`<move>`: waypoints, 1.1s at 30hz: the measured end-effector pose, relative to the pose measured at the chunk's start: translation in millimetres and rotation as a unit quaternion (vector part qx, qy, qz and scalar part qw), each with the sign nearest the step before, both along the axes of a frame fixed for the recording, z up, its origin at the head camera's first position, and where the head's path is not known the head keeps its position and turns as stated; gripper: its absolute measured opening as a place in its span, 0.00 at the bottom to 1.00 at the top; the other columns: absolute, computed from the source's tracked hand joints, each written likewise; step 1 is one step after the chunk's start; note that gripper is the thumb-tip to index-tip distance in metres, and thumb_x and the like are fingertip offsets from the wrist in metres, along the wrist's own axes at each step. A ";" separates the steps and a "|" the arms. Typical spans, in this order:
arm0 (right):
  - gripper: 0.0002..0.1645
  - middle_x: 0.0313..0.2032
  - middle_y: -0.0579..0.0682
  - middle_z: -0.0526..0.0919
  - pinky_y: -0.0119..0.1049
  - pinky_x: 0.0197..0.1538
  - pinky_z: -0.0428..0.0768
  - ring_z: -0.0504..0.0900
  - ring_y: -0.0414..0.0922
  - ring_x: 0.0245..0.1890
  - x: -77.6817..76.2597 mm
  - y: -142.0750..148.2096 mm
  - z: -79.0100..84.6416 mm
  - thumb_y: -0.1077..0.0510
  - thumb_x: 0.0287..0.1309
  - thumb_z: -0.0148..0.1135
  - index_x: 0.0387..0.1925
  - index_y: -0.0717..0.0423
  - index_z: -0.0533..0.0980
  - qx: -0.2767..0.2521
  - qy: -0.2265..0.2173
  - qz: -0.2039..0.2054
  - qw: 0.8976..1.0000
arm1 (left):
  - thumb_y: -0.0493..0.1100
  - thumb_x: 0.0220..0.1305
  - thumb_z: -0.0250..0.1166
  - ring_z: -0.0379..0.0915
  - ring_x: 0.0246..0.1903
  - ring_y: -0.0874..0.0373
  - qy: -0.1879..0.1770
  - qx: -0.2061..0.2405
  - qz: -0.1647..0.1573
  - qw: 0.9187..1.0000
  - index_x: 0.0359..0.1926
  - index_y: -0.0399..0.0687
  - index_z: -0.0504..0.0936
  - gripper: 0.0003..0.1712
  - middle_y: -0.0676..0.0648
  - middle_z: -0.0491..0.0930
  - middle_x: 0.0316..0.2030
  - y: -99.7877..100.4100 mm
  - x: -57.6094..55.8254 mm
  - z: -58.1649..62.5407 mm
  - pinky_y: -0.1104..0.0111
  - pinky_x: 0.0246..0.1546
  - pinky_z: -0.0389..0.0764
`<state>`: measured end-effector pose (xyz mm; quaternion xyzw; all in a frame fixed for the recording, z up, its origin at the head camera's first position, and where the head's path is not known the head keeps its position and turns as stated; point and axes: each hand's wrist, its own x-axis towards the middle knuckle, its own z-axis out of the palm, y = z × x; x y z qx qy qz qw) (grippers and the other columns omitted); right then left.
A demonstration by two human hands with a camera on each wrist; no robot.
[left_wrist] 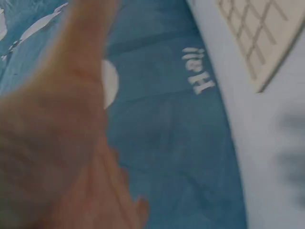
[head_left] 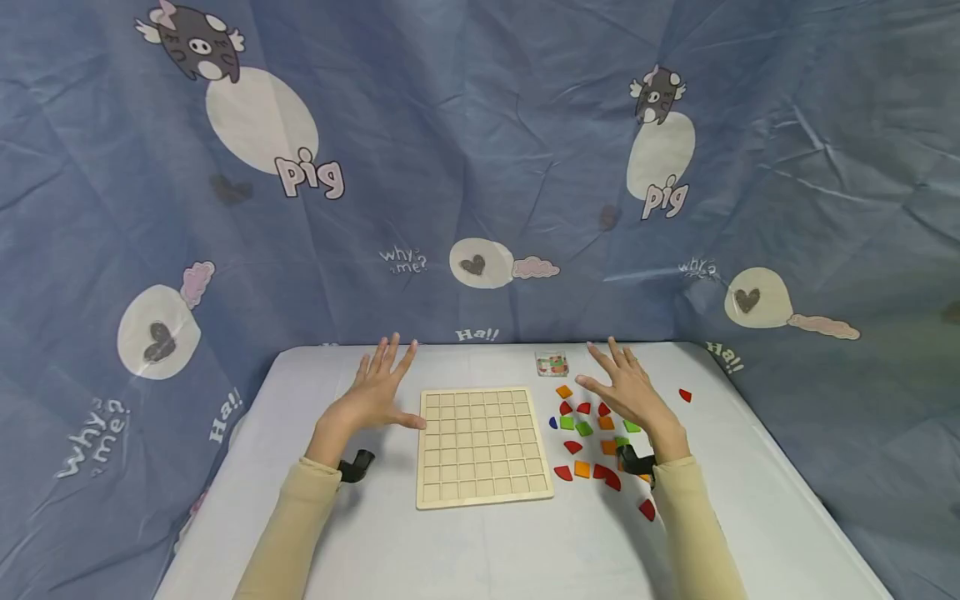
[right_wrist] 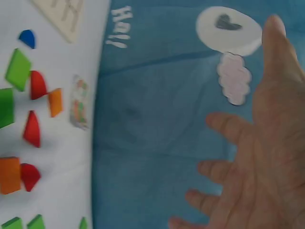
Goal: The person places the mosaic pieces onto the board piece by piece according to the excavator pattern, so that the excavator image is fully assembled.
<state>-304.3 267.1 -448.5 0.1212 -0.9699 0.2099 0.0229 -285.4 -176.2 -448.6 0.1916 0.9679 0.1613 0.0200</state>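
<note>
Both hands are spread wide, holding nothing, with fingers extended and thumbs set well apart from them. Two forearms in beige sleeves (head_left: 693,529) reach forward from the lower edge of the head view, each with a black device (head_left: 356,466) at the wrist. Left hand (head_left: 372,402) and right hand (head_left: 634,395) are raised over the table, fingers pointing away from the wearer, thumbs turned inward; the left thumb tip overlaps the board's edge in the head view.

Behind hangs a creased blue cloth (head_left: 465,167), printed with pigs, pale ovals and lettering, surrounding the far edge and both sides of the white table (head_left: 420,554). A pale square board (head_left: 484,447), ruled into a grid of shallow cells, lies flat between the hands. Near the far edge, right of the board, rests a small clear case (head_left: 552,364). Smaller pieces lie scattered beside the board and beneath the right hand: orange squares (head_left: 582,469), green pieces (head_left: 584,427), red rounded wedges (head_left: 573,447) and a tiny blue piece (head_left: 552,422).
</note>
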 end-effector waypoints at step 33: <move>0.15 0.42 0.46 0.81 0.41 0.48 0.80 0.76 0.42 0.41 -16.7 -43.9 -79.7 0.70 0.53 0.64 0.43 0.55 0.80 -0.003 -0.074 0.161 0.984 | 0.74 0.28 0.73 0.29 0.76 0.44 -0.121 -0.018 -0.103 0.987 0.75 0.37 0.37 0.84 0.38 0.33 0.76 1.5 20.3 -94.2 0.47 0.75 0.37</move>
